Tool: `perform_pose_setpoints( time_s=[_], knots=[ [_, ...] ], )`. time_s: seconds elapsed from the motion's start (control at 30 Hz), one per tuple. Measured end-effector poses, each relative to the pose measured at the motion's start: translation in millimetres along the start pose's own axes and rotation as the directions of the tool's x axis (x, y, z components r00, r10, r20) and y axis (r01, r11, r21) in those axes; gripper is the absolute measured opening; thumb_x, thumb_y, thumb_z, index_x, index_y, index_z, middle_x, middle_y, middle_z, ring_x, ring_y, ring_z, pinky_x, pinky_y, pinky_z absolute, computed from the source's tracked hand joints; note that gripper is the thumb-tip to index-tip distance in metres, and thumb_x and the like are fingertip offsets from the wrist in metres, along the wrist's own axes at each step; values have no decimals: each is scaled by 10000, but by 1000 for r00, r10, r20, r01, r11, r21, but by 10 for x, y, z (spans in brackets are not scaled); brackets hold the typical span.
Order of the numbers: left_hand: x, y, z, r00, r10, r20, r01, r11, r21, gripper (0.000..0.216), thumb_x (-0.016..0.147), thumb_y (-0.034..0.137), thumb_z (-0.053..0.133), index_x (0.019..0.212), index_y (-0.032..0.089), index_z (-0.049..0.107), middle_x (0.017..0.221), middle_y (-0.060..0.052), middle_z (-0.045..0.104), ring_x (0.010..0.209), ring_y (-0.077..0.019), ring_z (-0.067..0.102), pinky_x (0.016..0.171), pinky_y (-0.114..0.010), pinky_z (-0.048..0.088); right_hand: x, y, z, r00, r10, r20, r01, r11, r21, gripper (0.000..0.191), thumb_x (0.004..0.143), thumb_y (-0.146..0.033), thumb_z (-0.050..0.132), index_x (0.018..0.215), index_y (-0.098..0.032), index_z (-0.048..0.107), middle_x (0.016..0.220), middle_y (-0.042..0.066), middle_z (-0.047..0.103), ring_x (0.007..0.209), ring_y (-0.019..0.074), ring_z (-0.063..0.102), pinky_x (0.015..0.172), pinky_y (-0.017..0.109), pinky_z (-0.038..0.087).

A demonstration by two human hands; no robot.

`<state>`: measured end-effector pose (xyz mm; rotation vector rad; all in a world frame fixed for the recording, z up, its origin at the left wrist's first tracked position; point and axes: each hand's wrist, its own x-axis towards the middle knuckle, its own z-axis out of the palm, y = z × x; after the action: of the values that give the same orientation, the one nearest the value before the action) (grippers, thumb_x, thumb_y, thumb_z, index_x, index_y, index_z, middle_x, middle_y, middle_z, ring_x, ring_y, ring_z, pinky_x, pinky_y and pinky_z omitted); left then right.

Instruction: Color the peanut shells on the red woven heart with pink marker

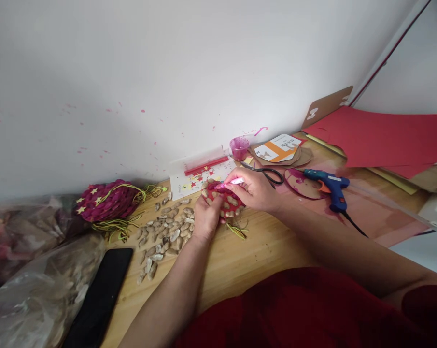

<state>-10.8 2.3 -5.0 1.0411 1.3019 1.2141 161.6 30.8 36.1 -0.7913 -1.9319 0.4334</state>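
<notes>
A red round piece (231, 205) covered with peanut shells lies low over the wooden table, a yellow-green tassel (237, 231) at its near edge. Some shells at its far side are painted magenta. My left hand (207, 216) is closed on the left edge of this piece. Pinched in my right hand (257, 189) is a small paintbrush (237, 181) with a white handle, its pink tip against the shells. Loose peanut shells (171, 227) are spread just left of my left hand.
Finished-looking magenta shell pieces (111, 199) with stars, a black phone (100, 295) and plastic bags (40, 295) occupy the left. Behind my hands are a pink paint cup (239, 148) and star stickers (204, 177). Scissors (267, 171), a blue glue gun (330, 186) and red paper (381, 140) lie right.
</notes>
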Motion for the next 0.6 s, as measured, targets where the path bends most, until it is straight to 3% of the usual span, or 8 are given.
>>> perform_pose_setpoints(
  time_s=[0.17, 0.4, 0.6],
  knots=[
    [6, -8, 12, 1000, -23, 1, 23, 999, -24, 246, 747, 371, 748, 844, 175, 635, 565, 21, 649, 365, -125, 535, 297, -202, 391, 0, 34, -66, 995, 100, -15, -100, 994, -42, 97, 967, -273, 652, 923, -198, 694, 805, 24, 737, 691, 153, 642, 640, 274, 463],
    [18, -41, -3, 1000, -18, -2, 18, 1000, -10, 259, 760, 379, 745, 875, 169, 646, 604, 7, 678, 375, -127, 547, 298, -209, 399, 0, 117, -31, 981, 191, -42, -187, 978, 87, 101, 953, -298, 669, 924, -203, 688, 860, 32, 744, 767, 172, 678, 694, 295, 502],
    [20, -53, -10, 1000, -15, 1, 15, 1000, 3, 266, 765, 391, 737, 872, 162, 652, 592, 6, 674, 372, -128, 545, 304, -217, 410, 8, 176, -22, 963, 265, -51, -251, 949, 193, 105, 949, -319, 668, 931, -216, 675, 813, 17, 731, 708, 172, 700, 622, 293, 513]
  ],
)
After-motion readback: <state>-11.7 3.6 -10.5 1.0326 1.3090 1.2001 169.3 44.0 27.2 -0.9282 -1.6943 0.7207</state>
